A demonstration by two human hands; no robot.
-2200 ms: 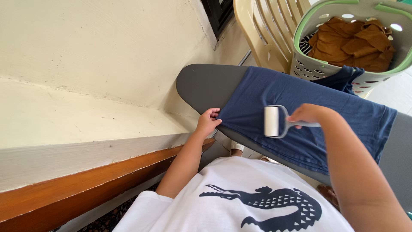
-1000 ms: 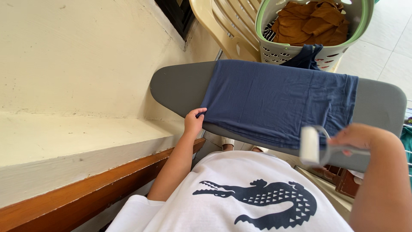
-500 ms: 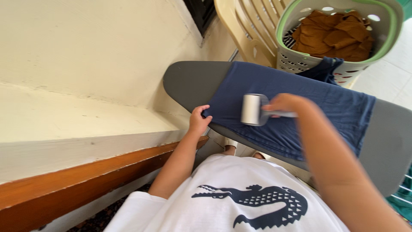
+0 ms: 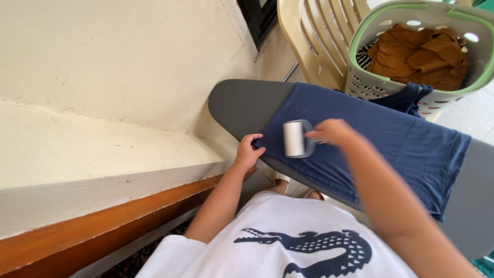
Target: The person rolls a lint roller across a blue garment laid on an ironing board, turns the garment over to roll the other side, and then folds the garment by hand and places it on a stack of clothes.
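A navy blue garment (image 4: 381,139) lies spread over a grey ironing board (image 4: 242,103). My right hand (image 4: 332,131) grips the grey handle of a lint roller (image 4: 294,139), whose white roll rests on the garment near its left edge. My left hand (image 4: 248,152) pinches that left edge of the cloth at the board's near side, just left of the roller.
A green-rimmed laundry basket (image 4: 383,85) holding brown clothes stands beyond the board, on a cream plastic chair (image 4: 314,36). A cream wall with a ledge and a wooden strip (image 4: 103,226) runs along the left. Tiled floor shows at the right.
My right hand swung the lint roller off the board's near right edge, then brought it back onto the garment and moved it left towards my left hand. My left hand kept its hold.
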